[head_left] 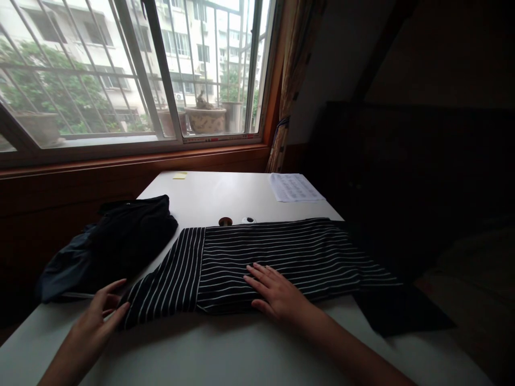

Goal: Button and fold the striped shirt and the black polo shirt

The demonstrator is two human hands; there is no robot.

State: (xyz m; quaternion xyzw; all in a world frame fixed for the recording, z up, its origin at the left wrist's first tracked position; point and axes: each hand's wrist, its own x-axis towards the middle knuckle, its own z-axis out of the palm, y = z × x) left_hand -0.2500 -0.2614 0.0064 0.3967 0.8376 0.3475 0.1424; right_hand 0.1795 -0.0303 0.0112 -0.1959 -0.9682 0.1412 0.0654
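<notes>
A black shirt with thin white stripes (241, 246) lies folded lengthwise across the white table. Its sleeve (164, 284) slants down toward the left. My left hand (98, 316) is at the end of that sleeve, thumb and curled fingers on the cuff. Flat on the middle of the shirt rests my right hand (273, 292), palm down with fingers stretched out. A plain dark piece of cloth (402, 311) sticks out from under the shirt's right end; I cannot tell whether it belongs to the shirt.
Dark clothes (120, 241) are heaped on the table's left side. Printed sheets (295, 187) lie at the back right, a yellow note (179, 175) at the back left. A round hole (226, 221) and a small white round object (249, 220) are just behind the shirt.
</notes>
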